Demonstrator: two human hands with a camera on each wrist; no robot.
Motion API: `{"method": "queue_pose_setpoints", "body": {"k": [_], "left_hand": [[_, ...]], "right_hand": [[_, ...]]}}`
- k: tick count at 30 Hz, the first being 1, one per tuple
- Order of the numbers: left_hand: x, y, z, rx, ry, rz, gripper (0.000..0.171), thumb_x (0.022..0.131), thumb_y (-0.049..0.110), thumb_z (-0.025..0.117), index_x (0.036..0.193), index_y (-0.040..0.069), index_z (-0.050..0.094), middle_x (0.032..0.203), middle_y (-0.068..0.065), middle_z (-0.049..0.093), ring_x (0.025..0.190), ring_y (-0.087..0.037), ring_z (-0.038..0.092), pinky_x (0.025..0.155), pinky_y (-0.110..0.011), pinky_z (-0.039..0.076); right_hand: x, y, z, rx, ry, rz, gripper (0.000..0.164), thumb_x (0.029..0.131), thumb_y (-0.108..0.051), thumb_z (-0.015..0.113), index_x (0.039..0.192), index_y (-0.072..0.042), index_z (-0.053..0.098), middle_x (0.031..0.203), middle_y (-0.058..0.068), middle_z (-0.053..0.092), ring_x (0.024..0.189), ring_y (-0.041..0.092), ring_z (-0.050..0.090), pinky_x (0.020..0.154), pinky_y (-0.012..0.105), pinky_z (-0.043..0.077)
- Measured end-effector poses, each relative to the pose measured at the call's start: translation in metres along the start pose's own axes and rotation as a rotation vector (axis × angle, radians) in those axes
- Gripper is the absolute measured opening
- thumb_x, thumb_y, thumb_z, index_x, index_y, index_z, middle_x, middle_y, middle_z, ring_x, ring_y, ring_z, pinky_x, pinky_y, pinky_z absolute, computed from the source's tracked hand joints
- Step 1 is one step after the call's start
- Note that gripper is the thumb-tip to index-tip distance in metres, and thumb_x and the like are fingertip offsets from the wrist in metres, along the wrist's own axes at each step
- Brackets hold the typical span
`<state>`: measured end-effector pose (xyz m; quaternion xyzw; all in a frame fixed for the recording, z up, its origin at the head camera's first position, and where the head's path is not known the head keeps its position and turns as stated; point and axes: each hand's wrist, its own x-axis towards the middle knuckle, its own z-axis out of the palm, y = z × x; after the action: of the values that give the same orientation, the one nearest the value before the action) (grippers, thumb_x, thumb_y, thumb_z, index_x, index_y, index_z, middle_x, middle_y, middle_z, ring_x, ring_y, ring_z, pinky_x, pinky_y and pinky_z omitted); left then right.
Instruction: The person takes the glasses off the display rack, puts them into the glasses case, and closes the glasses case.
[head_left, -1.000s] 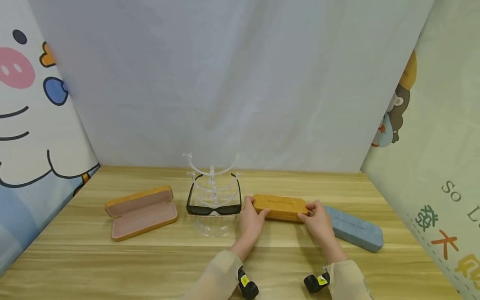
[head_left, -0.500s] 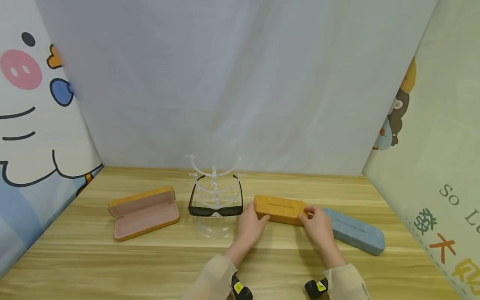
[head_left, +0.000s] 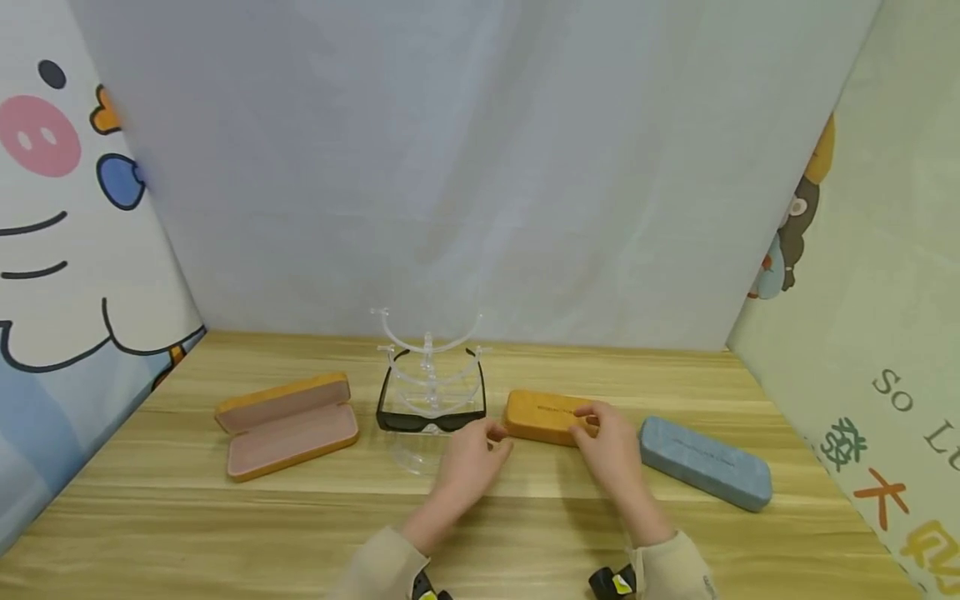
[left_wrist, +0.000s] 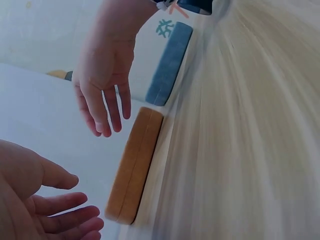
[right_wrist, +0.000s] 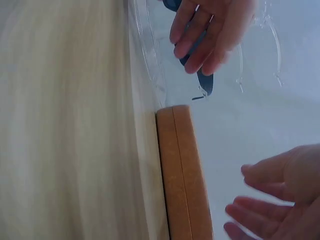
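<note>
A closed orange glasses case (head_left: 543, 417) lies on the wooden table. My left hand (head_left: 471, 460) hovers off its left end, fingers loosely bent and holding nothing; in the left wrist view its fingers (left_wrist: 70, 212) are spread. Over the case's right end my right hand (head_left: 611, 446) is raised, apart from it in the right wrist view, where the orange case (right_wrist: 182, 175) stands clear of the fingers. Black sunglasses (head_left: 431, 422) hang on a clear acrylic display stand (head_left: 429, 367), just behind my left hand.
To the left lies an open orange case (head_left: 292, 437) with a pink lining. A closed blue glasses case (head_left: 705, 463) rests on the right. A grey cloth (head_left: 465, 167) hangs behind the table (head_left: 300, 533), with printed panels at both sides.
Both hands have let go of the orange case. The left hand has drawn back leftward toward the body; the right has lifted off and shifted slightly left.
</note>
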<state>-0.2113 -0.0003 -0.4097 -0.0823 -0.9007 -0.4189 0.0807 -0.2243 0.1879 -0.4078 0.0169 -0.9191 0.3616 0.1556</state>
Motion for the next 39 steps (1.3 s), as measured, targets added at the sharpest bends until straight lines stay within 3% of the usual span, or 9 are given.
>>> {"method": "queue_pose_setpoints", "body": {"k": [4,9,12,24,32,39], "left_hand": [[-0.004,-0.007,-0.018,0.044,0.009,0.022,0.008,0.084,0.017,0.062,0.084,0.011,0.066,0.08,0.0,0.066,0.066,-0.009,0.057,0.061,-0.026,0.047],[-0.01,-0.017,-0.041,0.088,0.071,0.013,0.009,0.085,0.02,0.063,0.081,0.013,0.066,0.074,0.003,0.064,0.06,-0.006,0.055,0.056,-0.024,0.045],[-0.012,-0.023,-0.053,0.116,0.113,0.011,0.009,0.084,0.02,0.063,0.08,0.013,0.067,0.073,0.003,0.064,0.059,-0.006,0.056,0.051,-0.022,0.044],[-0.011,-0.047,-0.086,0.106,0.319,-0.012,0.012,0.085,0.018,0.062,0.089,0.007,0.067,0.081,-0.005,0.064,0.071,-0.017,0.058,0.061,-0.029,0.046],[-0.005,-0.062,-0.095,-0.004,0.24,-0.181,0.049,0.088,0.026,0.059,0.128,0.0,0.047,0.123,-0.019,0.044,0.111,-0.032,0.046,0.085,-0.047,0.044],[-0.001,-0.073,-0.093,-0.117,0.134,-0.24,0.063,0.09,0.028,0.055,0.138,-0.004,0.029,0.138,-0.024,0.031,0.12,-0.039,0.039,0.094,-0.052,0.039]], "right_hand": [[-0.002,-0.008,0.007,0.078,-0.02,-0.068,0.018,0.082,-0.008,0.065,0.099,-0.003,0.064,0.105,0.014,0.063,0.096,0.029,0.061,0.081,0.041,0.05],[-0.003,-0.017,0.015,0.155,-0.079,-0.096,0.018,0.083,-0.008,0.065,0.1,-0.004,0.064,0.105,0.01,0.064,0.096,0.025,0.062,0.082,0.038,0.05],[-0.004,-0.023,0.02,0.189,-0.104,-0.097,0.018,0.083,-0.008,0.065,0.101,-0.005,0.065,0.105,0.008,0.065,0.096,0.023,0.062,0.081,0.036,0.051],[-0.001,-0.04,0.047,0.33,-0.189,-0.078,0.027,0.084,-0.007,0.064,0.11,-0.002,0.061,0.11,0.013,0.063,0.102,0.027,0.06,0.085,0.035,0.05],[0.005,-0.05,0.06,0.524,-0.275,-0.013,0.042,0.086,-0.004,0.06,0.125,0.003,0.049,0.127,0.02,0.052,0.114,0.034,0.052,0.094,0.039,0.044],[0.004,-0.055,0.071,0.596,-0.345,0.012,0.056,0.085,-0.008,0.062,0.136,-0.005,0.04,0.142,0.016,0.036,0.124,0.037,0.041,0.096,0.043,0.042]]}}
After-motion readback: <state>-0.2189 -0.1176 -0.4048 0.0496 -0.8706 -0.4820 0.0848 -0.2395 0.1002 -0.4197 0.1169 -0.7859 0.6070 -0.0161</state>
